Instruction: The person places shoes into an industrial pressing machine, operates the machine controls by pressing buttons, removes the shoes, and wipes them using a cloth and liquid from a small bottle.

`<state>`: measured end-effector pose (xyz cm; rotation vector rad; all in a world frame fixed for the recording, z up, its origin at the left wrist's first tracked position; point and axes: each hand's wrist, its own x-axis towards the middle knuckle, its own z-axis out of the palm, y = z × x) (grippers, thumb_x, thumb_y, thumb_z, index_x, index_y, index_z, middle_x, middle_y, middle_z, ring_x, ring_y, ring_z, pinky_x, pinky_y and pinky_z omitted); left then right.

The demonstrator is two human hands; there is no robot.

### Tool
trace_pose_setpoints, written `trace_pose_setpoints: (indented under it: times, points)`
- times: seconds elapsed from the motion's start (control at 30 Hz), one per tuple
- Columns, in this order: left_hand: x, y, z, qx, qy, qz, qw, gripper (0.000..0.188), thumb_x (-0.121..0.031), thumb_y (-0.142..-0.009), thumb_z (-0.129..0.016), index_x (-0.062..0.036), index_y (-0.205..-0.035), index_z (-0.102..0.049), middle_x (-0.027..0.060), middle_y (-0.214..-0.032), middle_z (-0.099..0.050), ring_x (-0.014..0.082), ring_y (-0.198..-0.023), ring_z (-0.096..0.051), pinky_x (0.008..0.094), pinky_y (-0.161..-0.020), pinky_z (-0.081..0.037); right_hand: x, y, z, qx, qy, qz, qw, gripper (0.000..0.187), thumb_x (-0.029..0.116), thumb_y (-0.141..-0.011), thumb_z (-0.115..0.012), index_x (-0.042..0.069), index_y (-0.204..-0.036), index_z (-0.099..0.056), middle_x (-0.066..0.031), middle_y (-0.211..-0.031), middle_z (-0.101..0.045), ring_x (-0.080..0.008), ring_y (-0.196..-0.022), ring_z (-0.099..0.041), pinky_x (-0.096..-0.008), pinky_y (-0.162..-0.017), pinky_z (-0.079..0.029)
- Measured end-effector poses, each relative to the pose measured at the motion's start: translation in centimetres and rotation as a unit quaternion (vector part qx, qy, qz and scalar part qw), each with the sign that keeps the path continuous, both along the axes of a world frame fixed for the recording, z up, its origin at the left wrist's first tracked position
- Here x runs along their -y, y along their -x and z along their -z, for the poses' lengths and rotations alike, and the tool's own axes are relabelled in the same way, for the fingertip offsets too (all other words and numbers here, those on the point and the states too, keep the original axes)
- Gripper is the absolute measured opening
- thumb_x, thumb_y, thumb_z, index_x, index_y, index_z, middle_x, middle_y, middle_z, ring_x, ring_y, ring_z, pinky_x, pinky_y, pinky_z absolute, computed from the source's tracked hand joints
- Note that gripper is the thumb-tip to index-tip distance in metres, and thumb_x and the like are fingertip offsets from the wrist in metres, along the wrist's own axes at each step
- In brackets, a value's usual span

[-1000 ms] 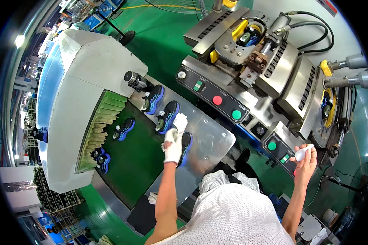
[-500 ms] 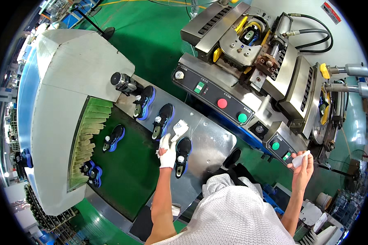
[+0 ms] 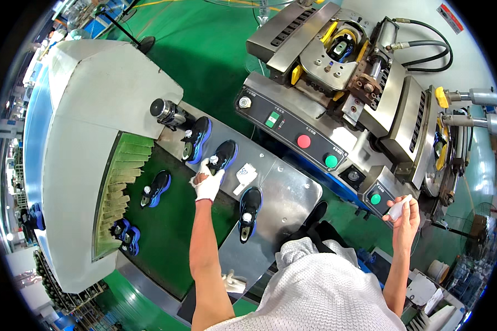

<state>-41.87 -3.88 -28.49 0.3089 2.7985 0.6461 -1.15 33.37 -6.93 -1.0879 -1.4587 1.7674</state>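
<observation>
My left hand [image 3: 207, 183], in a white glove that leaves some fingertips bare, is closed on the heel end of a black shoe with a blue-purple sole [image 3: 225, 154]. That shoe stands on the steel ledge at the conveyor's edge. My right hand [image 3: 406, 222] is bare and pinches a small white piece [image 3: 398, 208]; its exact kind is unclear. A similar shoe [image 3: 193, 140] stands just beyond the held one, and another shoe [image 3: 250, 214] sits nearer me. Between them lies a flat white piece with dark marks [image 3: 247, 174].
A green conveyor belt [image 3: 188, 243] carries more shoes [image 3: 157, 188] out from under a fringed machine hood [image 3: 107, 83]. A dark flask [image 3: 168, 112] stands by the hood. On the right is a metal press [image 3: 331, 66] with a button panel [image 3: 292, 129]. A white glove [image 3: 234, 282] lies near my left forearm.
My left hand has moved left and away from me, from beside the flat white piece onto the middle shoe's heel. My right hand shifted slightly left, still pinching the white piece.
</observation>
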Motion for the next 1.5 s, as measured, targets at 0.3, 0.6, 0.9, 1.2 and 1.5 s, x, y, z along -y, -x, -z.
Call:
trace_pose_setpoints:
  times: [0.3, 0.6, 0.9, 1.2, 1.5]
  points:
    - [0.1, -4.0, -3.0, 0.062, -0.173, 0.028, 0.983, 0.062, -0.014, -0.079, -0.083, -0.0018, -0.133, -0.055, 0.0164, -0.121, -0.068, 0.0287, -0.113, -0.066, 0.0398, -0.098, -0.05, 0.3, -0.7, 0.4, 0.001, 0.004, 0.021, 1.0, 0.018, 0.019, -0.108, -0.05, 0.005, -0.118, -0.054, -0.0086, -0.111, -0.063, -0.021, -0.101, -0.07, -0.0344, -0.063, -0.063]
    - [-1.4, -3.8, -0.9, 0.054, -0.05, 0.071, 0.995, 0.068, -0.017, -0.078, -0.084, -0.0051, -0.137, -0.052, 0.0123, -0.121, -0.071, 0.0279, -0.112, -0.068, 0.0405, -0.101, -0.047, -0.1, -1.2, -0.9, -0.011, -0.036, 0.061, 0.997, 0.02, 0.018, -0.108, -0.05, 0.002, -0.118, -0.055, -0.0106, -0.111, -0.062, -0.0223, -0.102, -0.069, -0.0334, -0.064, -0.064]
    - [-13.7, -13.4, -12.9, -0.033, -0.267, 0.133, 0.954, 0.059, -0.003, -0.091, -0.062, 0.0044, -0.146, -0.044, 0.0225, -0.148, -0.047, 0.0371, -0.138, -0.046, 0.0461, -0.115, -0.038, -5.8, -6.1, -2.2, -0.064, -0.051, 0.078, 0.994, 0.021, 0.012, -0.105, -0.055, -0.002, -0.12, -0.052, -0.0147, -0.117, -0.063, -0.0249, -0.108, -0.068, -0.0368, -0.075, -0.066]
    - [-37.9, -34.3, -23.2, 0.328, -0.473, 0.324, 0.751, 0.043, -0.001, -0.104, -0.049, 0.0062, -0.146, -0.042, 0.0214, -0.145, -0.051, 0.0312, -0.13, -0.057, 0.041, -0.112, -0.047, -16.8, -12.8, -3.9, -0.102, -0.085, 0.073, 0.989, 0.022, 0.007, -0.102, -0.057, -0.002, -0.121, -0.051, -0.0143, -0.118, -0.062, -0.022, -0.11, -0.067, -0.0369, -0.08, -0.065]
    - [-64.7, -41.9, -16.5, 0.514, -0.613, 0.122, 0.587, 0.033, -0.017, -0.104, -0.052, 0.0064, -0.127, -0.045, 0.0239, -0.128, -0.055, 0.0322, -0.116, -0.063, 0.0393, -0.099, -0.056, -28.1, -16.0, -8.2, -0.062, -0.132, 0.006, 0.989, 0.026, 0.008, -0.104, -0.055, -0.005, -0.126, -0.05, -0.0149, -0.119, -0.06, -0.0226, -0.111, -0.066, -0.0346, -0.084, -0.064]
